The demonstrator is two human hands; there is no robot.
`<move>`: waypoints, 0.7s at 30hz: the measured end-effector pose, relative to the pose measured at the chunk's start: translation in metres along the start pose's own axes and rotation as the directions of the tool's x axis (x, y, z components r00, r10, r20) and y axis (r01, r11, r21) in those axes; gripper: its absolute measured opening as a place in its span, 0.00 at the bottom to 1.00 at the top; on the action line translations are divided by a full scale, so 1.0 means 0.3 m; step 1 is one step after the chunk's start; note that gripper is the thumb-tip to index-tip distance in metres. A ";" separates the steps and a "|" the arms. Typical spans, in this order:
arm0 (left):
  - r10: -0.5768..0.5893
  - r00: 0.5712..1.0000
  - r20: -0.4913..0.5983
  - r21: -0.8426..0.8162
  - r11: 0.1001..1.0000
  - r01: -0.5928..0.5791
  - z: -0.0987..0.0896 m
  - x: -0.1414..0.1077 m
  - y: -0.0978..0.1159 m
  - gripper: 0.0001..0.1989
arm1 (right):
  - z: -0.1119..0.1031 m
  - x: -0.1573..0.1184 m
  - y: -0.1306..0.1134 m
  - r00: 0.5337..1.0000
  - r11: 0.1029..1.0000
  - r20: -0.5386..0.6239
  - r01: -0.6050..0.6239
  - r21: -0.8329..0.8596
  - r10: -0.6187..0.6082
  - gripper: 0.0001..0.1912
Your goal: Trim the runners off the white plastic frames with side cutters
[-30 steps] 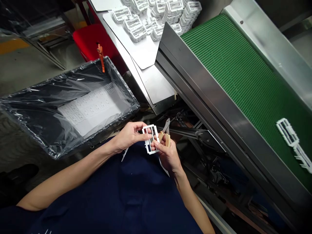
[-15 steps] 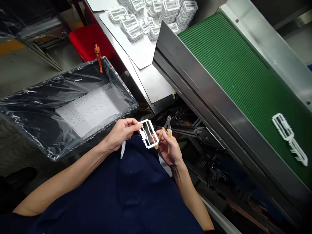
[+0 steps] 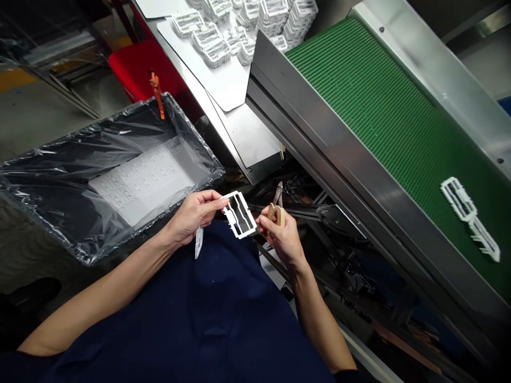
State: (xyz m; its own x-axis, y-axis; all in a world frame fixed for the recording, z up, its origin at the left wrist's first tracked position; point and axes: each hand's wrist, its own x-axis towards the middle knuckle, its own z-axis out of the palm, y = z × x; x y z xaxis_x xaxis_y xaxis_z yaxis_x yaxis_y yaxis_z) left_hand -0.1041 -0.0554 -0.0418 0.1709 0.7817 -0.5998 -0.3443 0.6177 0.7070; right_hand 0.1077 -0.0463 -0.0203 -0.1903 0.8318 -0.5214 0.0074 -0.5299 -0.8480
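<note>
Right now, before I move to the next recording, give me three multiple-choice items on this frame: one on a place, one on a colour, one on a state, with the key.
1. Where is the white plastic frame?
A) on the floor
B) in the left hand
C) in a cardboard box

2. What colour is the conveyor belt?
A) red
B) blue
C) green

3. What is the right hand doing?
A) holding tan-handled cutters
B) hanging empty
C) resting on the belt

Answers:
1. B, the fingers pinch the frame's end.
2. C, its ribbed surface shows green.
3. A, the fingers close around the handles.
</note>
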 end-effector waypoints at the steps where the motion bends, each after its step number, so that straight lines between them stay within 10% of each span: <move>1: -0.003 1.000 0.007 0.003 1.000 0.003 0.001 0.001 0.002 0.11 | 0.001 0.015 -0.019 1.000 0.998 0.013 0.021 -0.053 -0.020 0.11; 9: 0.002 0.994 0.112 0.110 0.994 -0.014 0.016 0.001 0.028 0.12 | 0.053 0.142 -0.143 0.952 0.952 0.302 0.130 -0.277 -0.042 0.11; 21: 0.107 0.993 -0.044 0.180 0.979 -0.097 0.022 -0.088 -0.002 0.17 | 0.081 0.143 -0.039 0.979 0.986 -0.185 0.109 0.125 -0.084 0.12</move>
State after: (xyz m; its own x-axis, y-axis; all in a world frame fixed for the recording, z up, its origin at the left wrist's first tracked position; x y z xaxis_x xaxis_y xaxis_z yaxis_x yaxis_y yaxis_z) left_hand -0.1022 -0.0759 -0.0238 0.0923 0.8386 -0.5369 -0.1874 0.5442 0.8177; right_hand 0.0757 -0.0085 -0.0304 -0.0057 0.8897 -0.4564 -0.1359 -0.4529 -0.8811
